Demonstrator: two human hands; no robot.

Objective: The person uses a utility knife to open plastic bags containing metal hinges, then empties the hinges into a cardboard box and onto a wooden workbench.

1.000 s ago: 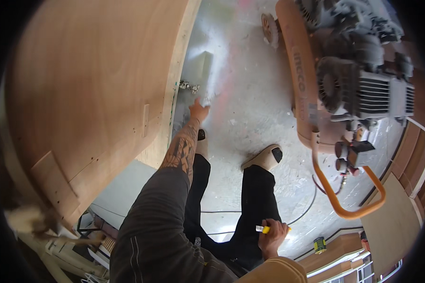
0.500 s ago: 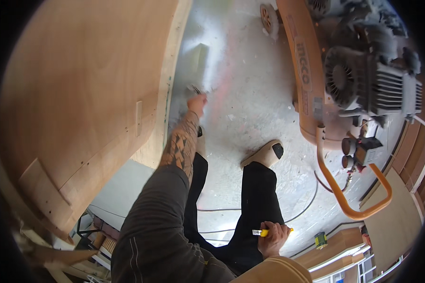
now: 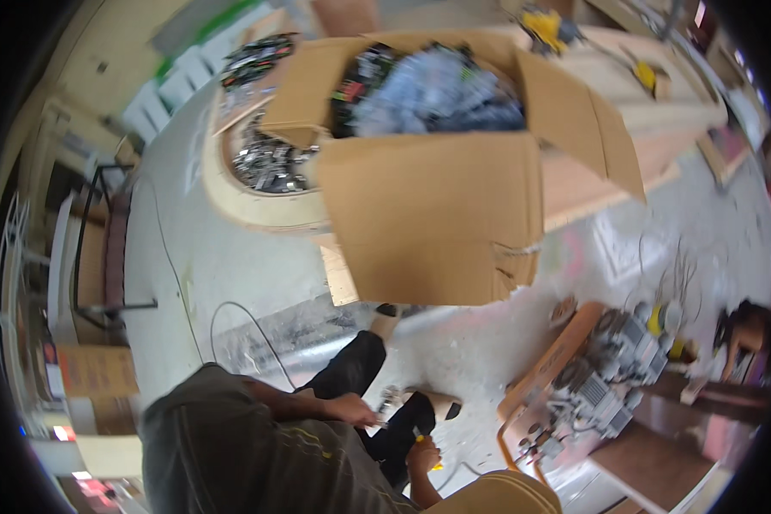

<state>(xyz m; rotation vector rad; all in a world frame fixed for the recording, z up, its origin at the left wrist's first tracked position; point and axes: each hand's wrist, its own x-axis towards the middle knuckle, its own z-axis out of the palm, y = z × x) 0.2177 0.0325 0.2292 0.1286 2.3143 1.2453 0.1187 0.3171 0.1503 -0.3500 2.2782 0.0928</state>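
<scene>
hands (image 3: 351, 409) hold shiny metal fitting (image 3: 391, 396), yellow tool (image 3: 420, 439)

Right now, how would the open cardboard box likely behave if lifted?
The right flap, splayed outward, would probably flop. The torn edge might rip further. Plastic-wrapped contents near the rim suggest the box could be heavier than it looks.

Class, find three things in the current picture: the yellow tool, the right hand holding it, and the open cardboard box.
Yellow tool (image 3: 438, 467): head view, on its yellow lower end.
Right hand (image 3: 422, 457): head view, on the hand's middle.
Cardboard box (image 3: 433, 206): head view, on its near flap.
</scene>
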